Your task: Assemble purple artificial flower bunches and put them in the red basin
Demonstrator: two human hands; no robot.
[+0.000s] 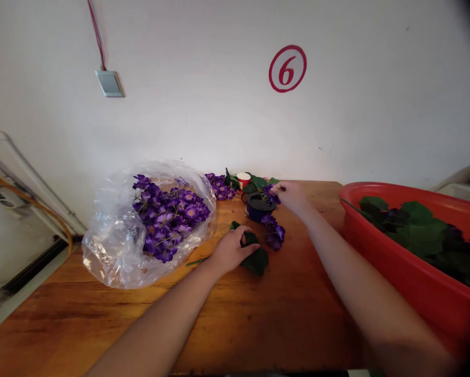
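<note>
My left hand (234, 248) is closed around a green leafy stem (257, 262) low over the table, its leaves showing past the fingers and its stalk sticking out behind the wrist. Farther right, my right hand (290, 195) pinches a purple artificial flower (272, 195) at the rim of a dark round pot (260, 207) with a black top. In front of the pot lies another purple flower cluster (273, 232). On the left, a clear plastic bag (117, 256) lies open with many purple flowers (172, 214) in it.
A large red tub (400, 262) holding leafy stems (421, 230) stands at the right. Behind the pot are more purple flowers (220, 187), green leaves (258, 182) and a red-and-white cup-like item (243, 180). The wooden table (235, 324) meets a white wall.
</note>
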